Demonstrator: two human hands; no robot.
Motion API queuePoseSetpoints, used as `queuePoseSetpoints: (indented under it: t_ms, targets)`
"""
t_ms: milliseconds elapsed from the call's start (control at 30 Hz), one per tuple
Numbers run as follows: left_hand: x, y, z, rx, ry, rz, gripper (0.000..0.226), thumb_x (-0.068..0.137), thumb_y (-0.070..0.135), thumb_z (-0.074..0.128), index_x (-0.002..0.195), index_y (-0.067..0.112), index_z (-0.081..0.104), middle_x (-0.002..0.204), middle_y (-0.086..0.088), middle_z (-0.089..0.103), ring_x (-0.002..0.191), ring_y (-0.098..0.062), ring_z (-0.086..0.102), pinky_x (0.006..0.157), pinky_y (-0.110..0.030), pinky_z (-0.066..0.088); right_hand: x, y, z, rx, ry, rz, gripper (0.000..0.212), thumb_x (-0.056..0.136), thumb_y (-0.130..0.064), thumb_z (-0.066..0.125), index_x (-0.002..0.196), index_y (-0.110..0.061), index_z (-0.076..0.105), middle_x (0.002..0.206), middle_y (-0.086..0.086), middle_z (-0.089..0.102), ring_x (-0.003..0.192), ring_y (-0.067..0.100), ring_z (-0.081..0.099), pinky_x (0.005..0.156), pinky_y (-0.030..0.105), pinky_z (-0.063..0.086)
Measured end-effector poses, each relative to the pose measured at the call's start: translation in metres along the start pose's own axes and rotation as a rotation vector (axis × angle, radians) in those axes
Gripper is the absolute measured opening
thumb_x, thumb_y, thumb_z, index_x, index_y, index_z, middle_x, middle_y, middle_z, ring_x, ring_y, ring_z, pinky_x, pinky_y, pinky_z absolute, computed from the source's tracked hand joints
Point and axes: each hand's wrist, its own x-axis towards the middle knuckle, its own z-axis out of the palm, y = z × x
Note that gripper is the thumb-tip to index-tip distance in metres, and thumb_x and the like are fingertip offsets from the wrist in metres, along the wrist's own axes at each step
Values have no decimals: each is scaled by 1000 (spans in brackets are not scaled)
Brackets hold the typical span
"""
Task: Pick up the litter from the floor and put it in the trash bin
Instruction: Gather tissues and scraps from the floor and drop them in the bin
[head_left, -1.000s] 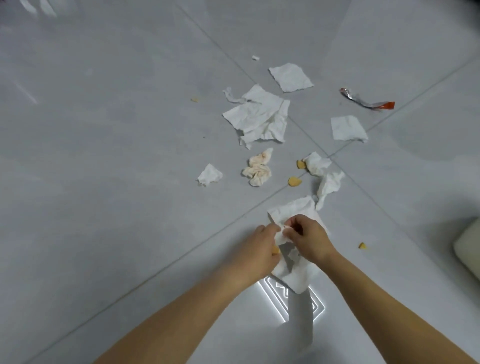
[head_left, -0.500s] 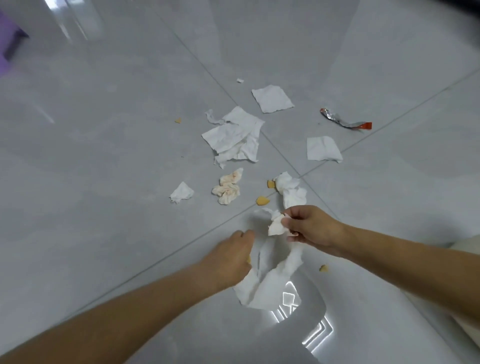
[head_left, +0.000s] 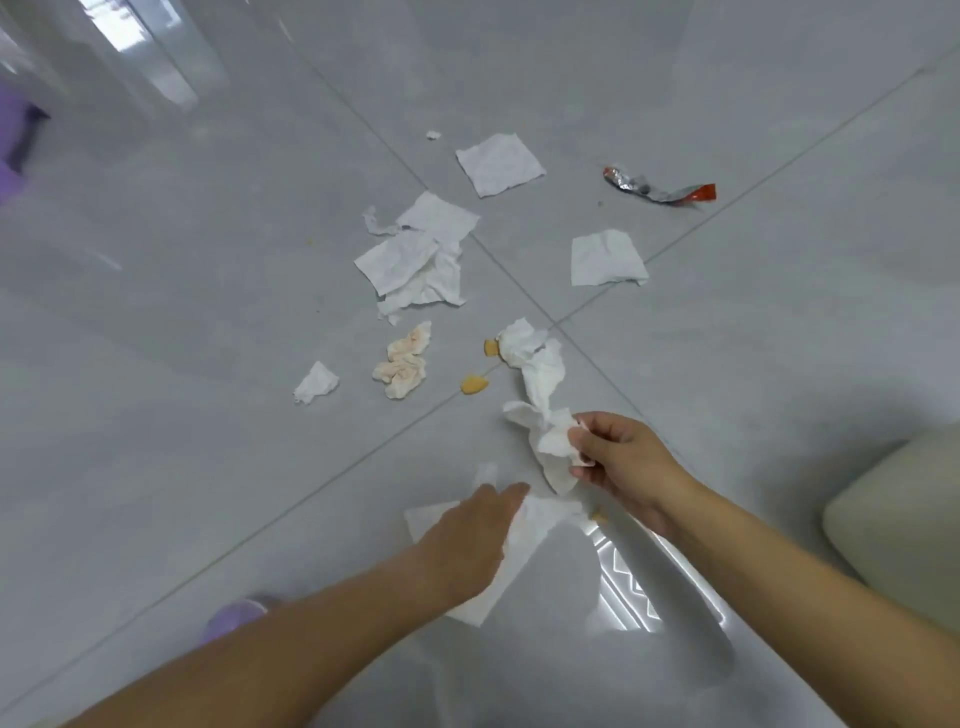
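Observation:
My right hand (head_left: 623, 462) is shut on a crumpled white tissue (head_left: 545, 441), held a little above the grey tiled floor. My left hand (head_left: 467, 540) sits lower and to the left, gripping a larger white tissue sheet (head_left: 524, 535) that spreads out beneath it. More litter lies beyond my hands: a twisted white tissue (head_left: 535, 358), a stained crumpled tissue (head_left: 402, 364), a small tissue wad (head_left: 316, 383), a heap of tissue sheets (head_left: 415, 260), two flat tissues (head_left: 498, 163) (head_left: 605, 260), a red and silver foil wrapper (head_left: 657, 187) and yellow crumbs (head_left: 474, 384). No trash bin is recognisable.
A cream-coloured rounded object (head_left: 898, 519) sits at the right edge. Something purple (head_left: 10, 150) is at the far left, and a purple rounded shape (head_left: 234, 618) shows beside my left forearm. A ceiling light reflects off the floor (head_left: 623, 587) below my hands.
The hands have drawn apart. The right hand rose with the crumpled tissue, and the left hand moved down and left with the larger sheet. The view tilted up slightly.

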Motion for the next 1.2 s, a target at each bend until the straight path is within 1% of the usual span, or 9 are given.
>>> queuePoseSetpoints:
  t_ms: [233,300,367,467,667,833,1000,1067,1200]
  targets:
    - [6,-9,13,253,-37,235,24,94,12,36,117,13,43,118,-14,43,98,-33,53,75,-43,46,-16,-14,-34,114,51,-107,18,91,-7,53,91,-16,68,80,2,64,68,9,58,62,16,54]
    - [12,-11,12,270,-45,263,24,93,10,34,113,8,46,117,-13,43,96,-32,53,75,-44,47,-19,-12,-44,-82,96,-159,16,89,-7,56,97,-17,66,81,1,64,68,10,59,63,17,54]
    - [12,-13,9,248,-18,308,23,94,14,31,107,6,49,109,-8,48,96,-36,52,75,-44,43,-20,1,-48,-533,123,-153,24,87,-10,59,111,-14,59,85,2,60,73,14,57,67,19,50]
    - [12,-16,1,274,-17,354,22,93,12,33,104,5,51,103,-4,52,101,-37,50,79,-43,40,-18,38,-43,-1025,14,-24,44,87,-20,58,128,-15,44,94,-2,54,87,16,53,79,23,40]
    - [10,-20,-50,296,-143,350,19,88,2,43,103,4,54,113,-14,49,96,-31,53,82,-35,40,-5,60,-33,-1227,12,2,29,84,-18,53,110,-10,45,101,9,62,91,27,58,75,37,47]
    - [0,-16,-92,347,-137,426,16,85,4,48,99,11,54,111,-7,48,93,-25,54,79,-33,42,-6,58,-28,-1473,17,-137,14,82,-19,52,92,-11,54,100,6,40,79,27,49,59,32,34]
    - [-5,-9,-116,317,-106,476,16,85,7,49,97,14,56,106,-1,50,90,-18,53,74,-22,38,-15,65,-21,-1482,-26,-134,18,83,-14,47,99,-7,51,112,12,51,94,30,54,69,36,41]
    - [-1,2,-120,275,-70,479,17,84,8,51,98,14,59,98,2,49,87,-15,52,69,-15,32,-25,63,-23,-1331,-29,-115,6,80,-15,51,83,-14,46,98,10,55,84,24,51,68,33,39]
    - [11,47,-134,152,38,518,19,79,6,54,93,17,62,85,9,45,75,-6,43,64,-10,32,-66,33,-43,-844,217,-166,20,71,-20,67,69,-17,47,66,-7,52,60,7,46,54,19,36]
